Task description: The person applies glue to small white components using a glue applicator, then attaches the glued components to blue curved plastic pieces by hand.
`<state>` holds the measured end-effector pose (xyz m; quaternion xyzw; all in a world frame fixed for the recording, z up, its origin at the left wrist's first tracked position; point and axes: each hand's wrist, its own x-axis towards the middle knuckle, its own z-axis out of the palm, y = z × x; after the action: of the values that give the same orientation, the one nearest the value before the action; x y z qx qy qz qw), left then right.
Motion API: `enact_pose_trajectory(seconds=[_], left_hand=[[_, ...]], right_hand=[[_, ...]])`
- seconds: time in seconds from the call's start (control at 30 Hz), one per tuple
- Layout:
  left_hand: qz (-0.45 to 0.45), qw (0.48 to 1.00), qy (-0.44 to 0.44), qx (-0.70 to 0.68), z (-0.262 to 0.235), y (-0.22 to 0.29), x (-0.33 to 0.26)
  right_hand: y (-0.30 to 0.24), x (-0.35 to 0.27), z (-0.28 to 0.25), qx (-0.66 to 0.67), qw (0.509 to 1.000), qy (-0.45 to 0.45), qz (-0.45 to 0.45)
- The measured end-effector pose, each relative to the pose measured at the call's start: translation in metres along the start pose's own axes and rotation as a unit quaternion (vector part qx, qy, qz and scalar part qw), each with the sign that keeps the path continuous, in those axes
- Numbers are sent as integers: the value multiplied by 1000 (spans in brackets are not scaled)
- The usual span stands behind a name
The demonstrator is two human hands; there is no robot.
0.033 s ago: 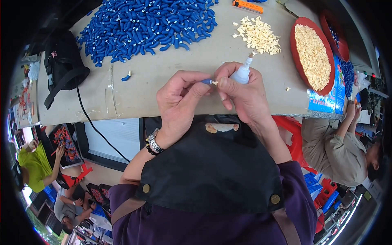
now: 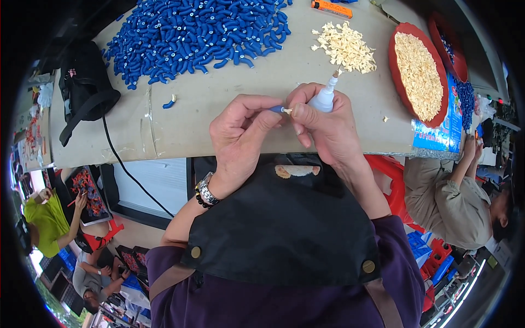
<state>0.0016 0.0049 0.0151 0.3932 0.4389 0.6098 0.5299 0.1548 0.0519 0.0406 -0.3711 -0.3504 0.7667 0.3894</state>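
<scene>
The left hand (image 2: 240,136) pinches a small blue curved piece (image 2: 276,109) between thumb and forefinger, with only the piece's end showing past the fingertips. The right hand (image 2: 322,123) is closed around a small white squeeze bottle (image 2: 324,98), whose nozzle points up and away from the person. The same hand also pinches a tiny cream-coloured bit (image 2: 286,111) that touches the end of the blue piece. Both hands meet above the near edge of the table (image 2: 229,87).

Beyond the left hand lies a large heap of blue curved pieces (image 2: 197,33); a single blue piece (image 2: 170,102) lies apart, to the left of that hand. Just beyond the right hand lies a loose pile of cream bits (image 2: 345,48). Further right of the right hand stands a red tray (image 2: 395,65) filled with the same cream bits. A black bag (image 2: 85,87) rests on the table well to the left of the left hand. The left wrist carries a metal wristwatch (image 2: 208,192).
</scene>
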Motion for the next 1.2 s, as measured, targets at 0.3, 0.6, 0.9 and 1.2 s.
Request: enact_pose_trajectory(seconds=[0.3,0.6,0.9,1.2], left_hand=[[17,999,-1,38,-1,0,-1],[54,983,-43,171,-7,3,-1],[66,971,-47,223,-6,5,0],[50,983,-27,172,-1,5,1]], right_hand=[[2,0,1,-19,999,27,-7],[-5,1,-4,-153,988,33,-14],[-12,0,-4,-182,983,21,-19],[-12,0,-3,-179,983,29,2]])
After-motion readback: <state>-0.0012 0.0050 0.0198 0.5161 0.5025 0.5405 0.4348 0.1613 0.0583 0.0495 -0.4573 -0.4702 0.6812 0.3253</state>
